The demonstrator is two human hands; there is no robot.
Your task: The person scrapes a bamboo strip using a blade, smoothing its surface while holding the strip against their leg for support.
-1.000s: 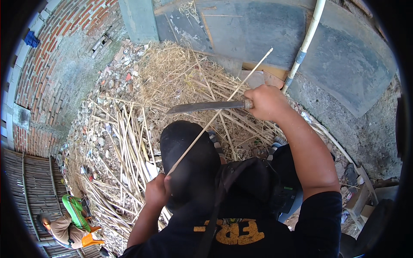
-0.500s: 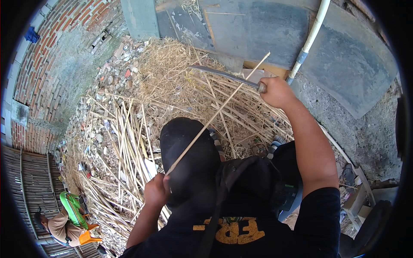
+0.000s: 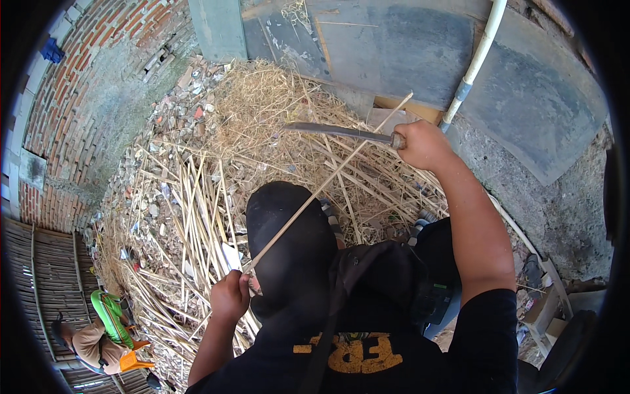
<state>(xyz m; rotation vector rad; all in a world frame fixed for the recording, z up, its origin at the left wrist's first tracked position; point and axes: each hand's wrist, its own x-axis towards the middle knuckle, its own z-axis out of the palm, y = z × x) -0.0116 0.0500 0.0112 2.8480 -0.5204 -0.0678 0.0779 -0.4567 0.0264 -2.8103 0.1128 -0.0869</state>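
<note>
My left hand is closed round the near end of a long, thin bamboo strip, which slants up to the right across the view. My right hand grips the handle of a machete, fingers wrapped round it. Its dark blade points left and crosses the strip near the strip's far end. Whether the edge presses into the strip I cannot tell. Part of the strip passes in front of a black cap.
Cut bamboo strips lie in a heap at the left, beside dry shavings and rubble. Grey panels and a white pipe stand at the back right. A brick wall rises at the left. Another person sits at the lower left.
My left hand has shifted slightly left and down, drawing the strip with it. The machete's blade has swung down at its tip and lies nearer level. Both hands keep their grip.
</note>
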